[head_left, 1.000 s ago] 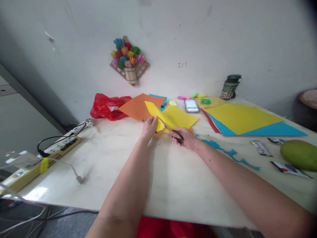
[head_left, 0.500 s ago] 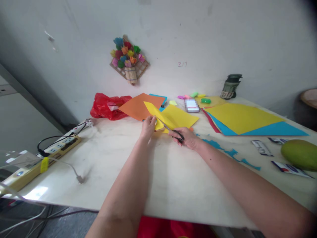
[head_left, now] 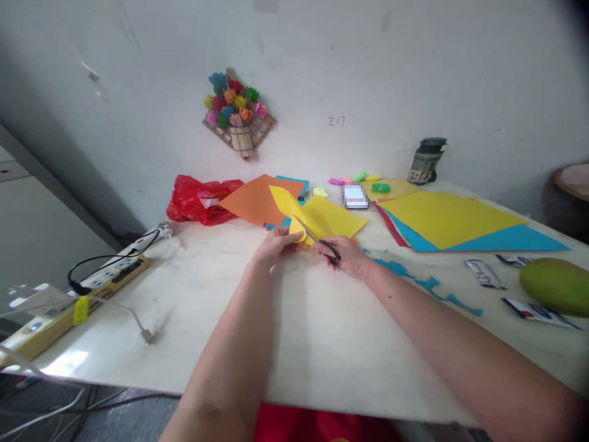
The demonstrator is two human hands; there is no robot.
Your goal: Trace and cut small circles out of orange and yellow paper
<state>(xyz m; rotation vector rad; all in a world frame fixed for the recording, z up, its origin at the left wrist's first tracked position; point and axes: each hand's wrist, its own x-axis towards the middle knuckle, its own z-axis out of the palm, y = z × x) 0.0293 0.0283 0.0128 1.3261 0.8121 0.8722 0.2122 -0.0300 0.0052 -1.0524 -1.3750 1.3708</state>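
My left hand (head_left: 278, 244) pinches the near left part of a yellow paper sheet (head_left: 332, 215), which is bent upward with one corner raised. My right hand (head_left: 343, 255) is closed round the black handles of a pair of scissors (head_left: 330, 250). Their blades point up and left against the yellow paper, close to my left fingertips. Behind the yellow sheet lies an orange sheet (head_left: 257, 199) with blue paper partly under it. Blue paper scraps (head_left: 396, 267) lie just right of my right hand.
A red plastic bag (head_left: 196, 199), a phone (head_left: 354, 196) and markers sit at the back. Yellow and blue sheets (head_left: 453, 216), small packets and a green mango (head_left: 556, 285) lie right. A bottle (head_left: 427, 162) stands back right. A power strip (head_left: 96, 282) with cables is left.
My left hand has shifted slightly down, its fingers now lying more sideways along the paper's near edge. My right hand and the scissors have hardly moved.
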